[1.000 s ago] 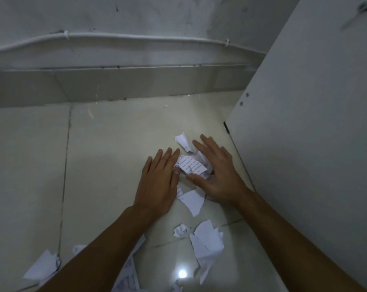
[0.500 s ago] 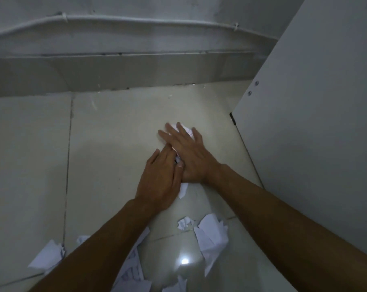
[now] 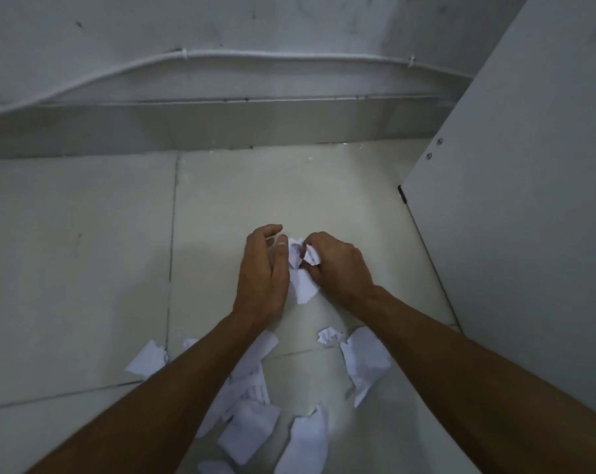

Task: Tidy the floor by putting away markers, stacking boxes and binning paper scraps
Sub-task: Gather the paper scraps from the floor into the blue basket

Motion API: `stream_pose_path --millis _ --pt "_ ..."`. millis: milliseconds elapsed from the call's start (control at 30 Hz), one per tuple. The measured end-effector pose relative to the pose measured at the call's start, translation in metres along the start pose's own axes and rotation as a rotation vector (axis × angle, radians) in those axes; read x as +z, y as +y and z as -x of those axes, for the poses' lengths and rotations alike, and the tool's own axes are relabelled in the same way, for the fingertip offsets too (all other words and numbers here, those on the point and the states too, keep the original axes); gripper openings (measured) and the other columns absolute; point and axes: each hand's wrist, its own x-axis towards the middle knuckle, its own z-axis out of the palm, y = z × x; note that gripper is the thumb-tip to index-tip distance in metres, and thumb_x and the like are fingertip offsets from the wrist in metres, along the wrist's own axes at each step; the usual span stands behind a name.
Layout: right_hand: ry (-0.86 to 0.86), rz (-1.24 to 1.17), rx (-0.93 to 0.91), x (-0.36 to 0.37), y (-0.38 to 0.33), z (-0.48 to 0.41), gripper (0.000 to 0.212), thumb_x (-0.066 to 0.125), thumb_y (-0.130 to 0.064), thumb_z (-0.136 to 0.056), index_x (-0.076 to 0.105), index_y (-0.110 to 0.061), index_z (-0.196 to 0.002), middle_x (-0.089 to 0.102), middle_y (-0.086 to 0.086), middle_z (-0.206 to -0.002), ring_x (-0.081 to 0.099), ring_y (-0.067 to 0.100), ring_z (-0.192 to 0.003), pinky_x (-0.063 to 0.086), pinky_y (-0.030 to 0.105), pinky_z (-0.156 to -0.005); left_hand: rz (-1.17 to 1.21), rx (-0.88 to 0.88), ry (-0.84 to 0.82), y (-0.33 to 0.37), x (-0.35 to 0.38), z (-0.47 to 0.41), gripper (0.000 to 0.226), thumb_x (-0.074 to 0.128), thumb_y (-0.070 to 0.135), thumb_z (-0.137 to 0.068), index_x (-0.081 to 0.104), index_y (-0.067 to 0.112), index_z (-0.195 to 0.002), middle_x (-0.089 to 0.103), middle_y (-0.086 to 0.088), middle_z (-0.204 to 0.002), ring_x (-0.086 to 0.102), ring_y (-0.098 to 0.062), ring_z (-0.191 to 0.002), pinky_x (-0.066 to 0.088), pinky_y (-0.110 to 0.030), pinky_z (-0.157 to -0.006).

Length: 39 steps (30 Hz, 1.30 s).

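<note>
- Pale floor tiles carry the work: a bunch of scraps sits between the two hands, in the middle of the view, partly lifted off the floor.
- A second ago both hands lay flat and spread over these pieces. Now the right hand has its fingers curled round the crumpled top of the bunch.
- The left hand is cupped on edge against the bunch, thumb touching the paper, fingers loosely bent and gripping nothing.
- So the sweep-together looks finished and the pick-up begun.
- More loose scraps lie nearer the body, under and beside the forearms, not yet gathered.
- No bin, marker or box is in view, so most of the task looks still to do.
- A white panel stands at the right, and a cable runs along the far wall.
</note>
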Motion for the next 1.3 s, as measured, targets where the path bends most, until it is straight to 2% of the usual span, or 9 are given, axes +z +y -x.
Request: stream_pose_path --millis 100,267,367,500,833,1000,1100,1167,1300 --pt "0.029 -0.125 0.085 -0.003 -0.025 -0.006 0.024 0.066 -0.014 -0.090 0.064 0.003 -0.073 0.064 0.020 -0.072 0.060 0.033 -0.064 0.050 0.041 -0.064 -0.032 -0.058 0.048 -0.002 -0.029 0.006 0.024 0.046 0.023 -0.102 0.056 0.013 -0.121 0.062 -0.002 -0.118 0.058 -0.013 -0.105 0.041 -0.009 -0.085" --pt "0.065 -0.274 0.082 -0.003 -0.097 -0.032 0.032 0.065 -0.024 -0.094 0.057 -0.004 -0.071 0.055 0.003 -0.064 0.048 0.020 -0.058 0.032 0.027 -0.057 -0.082 -0.059 0.150 -0.001 -0.097 0.015 0.019 0.047 0.025 -0.102 0.058 0.018 -0.115 0.064 0.001 -0.113 0.060 -0.013 -0.100 0.047 -0.023 -0.087" --pt "0.093 -0.410 0.029 -0.001 -0.160 -0.049 0.037 0.064 -0.029 -0.095 0.059 0.000 -0.072 0.061 0.009 -0.063 0.053 0.026 -0.058 0.039 0.035 -0.057 -0.109 -0.062 0.248 0.006 -0.149 0.021 0.021 0.045 0.029 -0.102 0.058 0.018 -0.114 0.064 0.000 -0.112 0.060 -0.013 -0.098 0.048 -0.022 -0.083" --pt "0.104 -0.544 -0.113 0.007 -0.248 -0.071 0.036 0.066 -0.028 -0.094 0.059 -0.002 -0.070 0.060 0.006 -0.062 0.052 0.019 -0.055 0.039 0.031 -0.055 -0.135 -0.032 0.392 0.016 -0.231 0.038 0.021 0.045 0.028 -0.102 0.058 0.020 -0.116 0.064 0.005 -0.113 0.060 -0.009 -0.098 0.046 -0.013 -0.076" --pt "-0.110 -0.890 -0.411 0.029 -0.510 -0.052 0.042 0.063 -0.029 -0.095 0.049 -0.008 -0.061 0.051 -0.001 -0.054 0.042 0.008 -0.050 0.033 0.022 -0.051 -0.159 -0.119 0.900 0.040 -0.451 0.133 0.017 0.047 0.034 -0.100 0.061 0.031 -0.108 0.068 0.016 -0.100 0.063 0.003 -0.088 0.047 -0.016 -0.069" --pt "-0.183 -1.113 -0.552 0.012 -0.639 -0.021 0.041 0.065 -0.026 -0.092 0.046 -0.011 -0.059 0.040 -0.008 -0.051 0.037 0.005 -0.049 0.027 0.016 -0.049 -0.213 -0.092 1.268 0.077 -0.551 0.190 0.016 0.049 0.022 -0.098 0.065 0.020 -0.098 0.068 0.008 -0.090 0.061 -0.007 -0.080 0.049 -0.025 -0.071" --pt "-0.201 -1.188 -0.635 0.001 -0.694 0.006 0.048 0.063 -0.027 -0.090 0.031 -0.023 -0.055 0.031 -0.007 -0.047 0.033 0.005 -0.047 0.025 0.017 -0.049 -0.201 -0.067 1.366 0.097 -0.589 0.226 0.021 0.044 0.021 -0.100 0.063 0.017 -0.092 0.068 -0.001 -0.090 0.063 -0.019 -0.082 0.052 -0.032 -0.070" --pt "-0.257 -1.216 -0.664 -0.003 -0.725 0.029 0.044 0.059 -0.027 -0.090 0.032 -0.019 -0.056 0.031 -0.006 -0.048 0.035 0.005 -0.046 0.026 0.017 -0.047 -0.166 -0.056 1.421 0.109 -0.608 0.252 0.026 0.041 0.023 -0.102 0.063 0.012 -0.092 0.070 -0.008 -0.093 0.065 -0.029 -0.090 0.055 -0.044 -0.077" --pt "-0.424 -1.336 -0.614 -0.002 -0.774 0.088 0.048 0.055 -0.021 -0.093 0.032 -0.023 -0.051 0.036 -0.007 -0.046 0.042 -0.001 -0.042 0.030 0.013 -0.043 -0.171 -0.153 1.570 0.121 -0.638 0.311 0.029 0.039 0.025 -0.102 0.065 0.014 -0.095 0.070 -0.006 -0.094 0.063 -0.020 -0.085 0.052 -0.039 -0.077"
